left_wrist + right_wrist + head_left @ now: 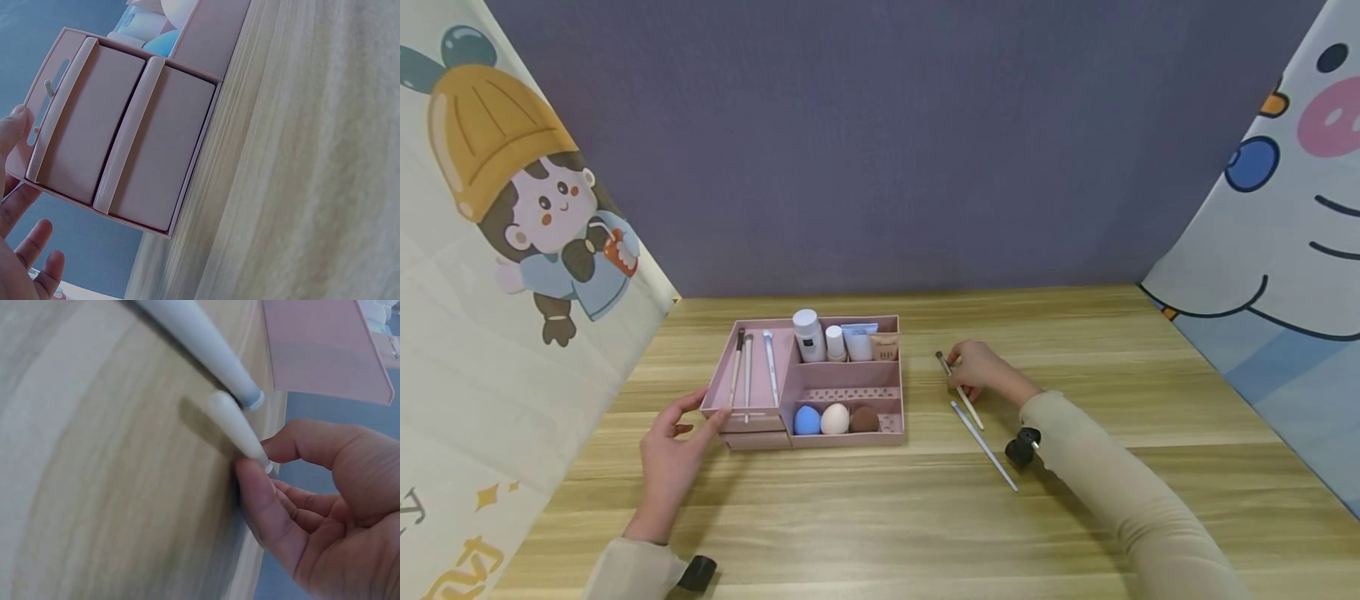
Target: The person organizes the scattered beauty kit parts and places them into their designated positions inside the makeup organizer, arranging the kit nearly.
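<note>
A pink makeup organizer (846, 375) stands on the wooden table. My left hand (673, 446) grips its front left corner, thumb on the front panel near the slot and fingers at the side. Three makeup brushes (771, 367) lie in its top left tray. To the right of the organizer, my right hand (979, 368) pinches a cream-handled makeup brush (972, 408) with a dark tip between thumb and fingers. In the right wrist view the cream handle (234, 425) slants close over the table. A pale lilac makeup brush (985, 447) lies just beside it.
The organizer also holds a white bottle (808, 337), a smaller white bottle (836, 342), tubes (860, 343) and three makeup sponges (835, 419). Two drawers (165, 150) face the front. A dark panel (880, 150) stands behind the table, with printed walls at both sides.
</note>
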The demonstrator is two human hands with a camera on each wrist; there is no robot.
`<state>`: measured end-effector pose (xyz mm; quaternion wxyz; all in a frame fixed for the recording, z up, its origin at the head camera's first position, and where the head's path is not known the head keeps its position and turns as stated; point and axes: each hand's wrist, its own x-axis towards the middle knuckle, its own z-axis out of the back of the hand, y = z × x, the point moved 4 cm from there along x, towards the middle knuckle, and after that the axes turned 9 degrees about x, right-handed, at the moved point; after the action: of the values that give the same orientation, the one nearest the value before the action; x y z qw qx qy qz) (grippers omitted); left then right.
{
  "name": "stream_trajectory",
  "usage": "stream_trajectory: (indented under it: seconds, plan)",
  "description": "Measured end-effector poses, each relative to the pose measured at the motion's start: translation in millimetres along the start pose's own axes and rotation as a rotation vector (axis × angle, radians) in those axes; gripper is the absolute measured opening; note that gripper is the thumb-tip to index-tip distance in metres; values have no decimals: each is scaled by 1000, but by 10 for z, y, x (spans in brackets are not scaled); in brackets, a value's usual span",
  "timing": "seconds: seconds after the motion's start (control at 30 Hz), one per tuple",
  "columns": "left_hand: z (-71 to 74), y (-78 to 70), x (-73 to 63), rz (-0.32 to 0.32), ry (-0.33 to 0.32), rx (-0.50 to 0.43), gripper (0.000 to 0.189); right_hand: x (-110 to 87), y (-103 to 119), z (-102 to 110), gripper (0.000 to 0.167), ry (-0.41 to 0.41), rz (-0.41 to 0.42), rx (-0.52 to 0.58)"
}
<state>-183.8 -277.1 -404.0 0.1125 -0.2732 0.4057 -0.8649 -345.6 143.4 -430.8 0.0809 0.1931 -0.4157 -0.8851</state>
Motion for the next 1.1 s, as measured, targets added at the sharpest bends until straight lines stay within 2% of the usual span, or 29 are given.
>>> stream_trajectory:
  seconds: [0.23, 0.9, 1.1]
  plan:
    - [-3, -3, -3, -7, 5, -1, 34, 12, 23, 48, 41, 37, 25, 16]
    - [-11, -14, -16, -2, -7, 8, 33, -11, 190, 216, 47, 50, 60, 79]
    - [-13, -16, -26, 0, -14, 16, 33, 4, 239, 252, 44, 55, 93, 44]
